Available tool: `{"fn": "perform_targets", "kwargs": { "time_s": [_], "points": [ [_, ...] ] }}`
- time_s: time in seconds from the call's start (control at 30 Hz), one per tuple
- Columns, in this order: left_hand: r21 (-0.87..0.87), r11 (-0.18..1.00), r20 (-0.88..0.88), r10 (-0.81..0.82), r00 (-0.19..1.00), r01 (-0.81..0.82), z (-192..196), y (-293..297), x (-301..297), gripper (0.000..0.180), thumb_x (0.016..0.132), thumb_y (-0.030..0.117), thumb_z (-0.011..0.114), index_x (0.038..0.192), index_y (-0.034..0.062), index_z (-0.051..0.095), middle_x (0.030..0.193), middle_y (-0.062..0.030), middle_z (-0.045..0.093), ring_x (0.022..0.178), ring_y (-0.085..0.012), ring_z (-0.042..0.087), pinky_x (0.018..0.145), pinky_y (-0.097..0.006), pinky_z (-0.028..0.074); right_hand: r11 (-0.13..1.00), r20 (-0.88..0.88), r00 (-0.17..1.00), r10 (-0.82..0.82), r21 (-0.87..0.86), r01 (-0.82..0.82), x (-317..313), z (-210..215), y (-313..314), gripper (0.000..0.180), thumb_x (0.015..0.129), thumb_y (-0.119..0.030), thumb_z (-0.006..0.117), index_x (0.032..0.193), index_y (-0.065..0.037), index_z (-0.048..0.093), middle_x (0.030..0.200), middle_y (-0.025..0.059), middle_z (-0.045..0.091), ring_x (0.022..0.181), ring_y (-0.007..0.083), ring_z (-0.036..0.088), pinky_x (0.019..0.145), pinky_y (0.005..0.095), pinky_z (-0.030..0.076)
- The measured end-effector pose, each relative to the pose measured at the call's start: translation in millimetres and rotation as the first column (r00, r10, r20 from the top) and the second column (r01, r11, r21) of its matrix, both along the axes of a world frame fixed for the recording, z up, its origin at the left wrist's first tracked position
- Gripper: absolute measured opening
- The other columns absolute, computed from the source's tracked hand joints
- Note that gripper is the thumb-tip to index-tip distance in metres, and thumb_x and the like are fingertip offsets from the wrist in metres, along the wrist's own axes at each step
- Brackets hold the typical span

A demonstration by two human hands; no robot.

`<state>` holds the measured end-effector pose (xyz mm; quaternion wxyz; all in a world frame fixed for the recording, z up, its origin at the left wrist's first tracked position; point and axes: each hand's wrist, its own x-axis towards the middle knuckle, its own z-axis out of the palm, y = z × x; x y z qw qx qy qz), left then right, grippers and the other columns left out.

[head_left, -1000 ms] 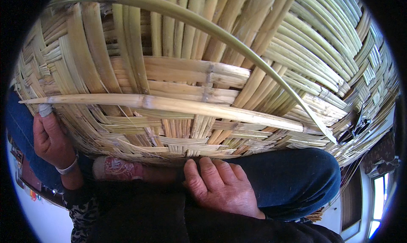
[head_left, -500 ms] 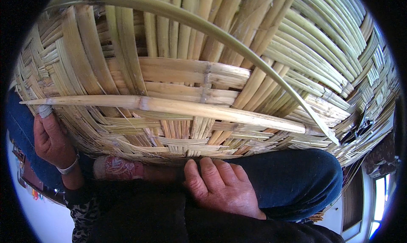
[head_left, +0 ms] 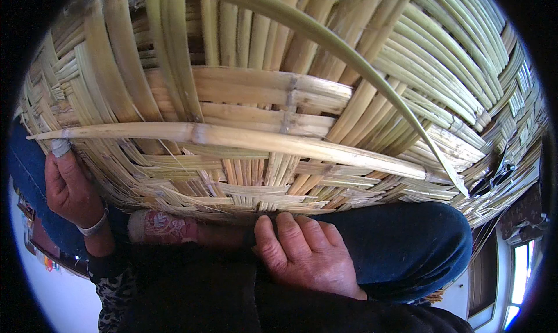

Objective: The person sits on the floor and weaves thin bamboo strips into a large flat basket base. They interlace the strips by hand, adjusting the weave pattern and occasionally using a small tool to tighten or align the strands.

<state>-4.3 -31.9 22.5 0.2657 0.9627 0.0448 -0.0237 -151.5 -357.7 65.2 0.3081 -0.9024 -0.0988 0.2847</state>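
A large piece of wicker weaving [head_left: 250, 115] made of flat split-reed strips fills the space in front of me. Across its near part runs a long pale reed strip [head_left: 261, 140], narrowing to a point on the left. At that pointed end, my left hand [head_left: 71, 187] is closed, its wrapped fingertip against the strip. My right hand [head_left: 308, 253] lies at the weaving's near edge with its fingers curled together. Its fingertips are hidden, so I cannot make out what they grip. A longer greenish strip [head_left: 349, 57] arches loose over the weave.
My bent leg in blue jeans [head_left: 407, 246] lies under the weaving on the right, and a foot in a pink patterned sock [head_left: 165, 225] shows on the left. Dark-handled scissors or a similar tool [head_left: 493, 179] rest at the right edge of the weave. A bright window [head_left: 520, 280] stands beyond.
The weaving and the strips lying on it have shifted slightly up and to the right in view. Both hands keep nearly the same place and pose.
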Motion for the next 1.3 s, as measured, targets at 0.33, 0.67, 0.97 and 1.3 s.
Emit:
{"fn": "perform_targets", "kwargs": {
  "time_s": [0.33,0.67,0.97,1.3],
  "points": [
    [0.046,0.999,-0.006,-0.011,1.0,0.012,1.1,-2.4,2.0,0.032,0.112,0.023,0.057,0.085,0.0065,0.062,0.067,0.0062,0.049,0.061,-0.0033,0.042,0.056,-0.021,0.03,1.0,-0.003,1.0,0.007,0.014,-0.007,0.8,0.3,-2.4,0.034,0.093,-0.025,0.067,0.123,-0.009,0.067,0.105,0.0089,0.07,0.088,0.018,0.065,0.071,0.0312,0.052],
    [0.055,0.998,-0.007,0.008,1.0,-0.008,2.5,-6.1,2.5,0.033,0.112,0.022,0.057,0.085,0.005,0.062,0.067,0.0067,0.049,0.062,-0.0031,0.042,0.056,-0.021,0.03,0.999,-0.008,1.0,-0.01,0.04,0.01,-0.2,-1.4,-2.8,0.034,0.093,-0.025,0.067,0.123,-0.01,0.067,0.103,0.0082,0.07,0.087,0.0176,0.065,0.069,0.0311,0.051],
    [-0.037,0.999,0.029,0.02,0.999,-0.019,-2.0,-10.9,1.7,0.034,0.112,0.025,0.058,0.087,0.0033,0.065,0.07,0.0073,0.05,0.065,-0.0028,0.04,0.058,-0.02,0.029,1.0,0.018,1.0,0.004,0.021,-0.004,-0.5,-2.5,-1.7,0.032,0.094,-0.025,0.067,0.122,-0.01,0.067,0.103,0.008,0.07,0.086,0.017,0.065,0.069,0.0307,0.052],
    [-0.059,0.998,0.016,0.026,1.0,-0.025,-2.3,-2.6,-0.5,0.031,0.112,0.023,0.059,0.091,0.0029,0.067,0.072,0.0075,0.052,0.065,-0.0022,0.04,0.058,-0.02,0.029,0.999,0.025,1.0,-0.014,0.033,0.013,-0.5,-2.6,-1.4,0.031,0.093,-0.025,0.067,0.121,-0.009,0.067,0.103,0.0076,0.07,0.086,0.0165,0.065,0.068,0.03,0.051]
  ]
}}
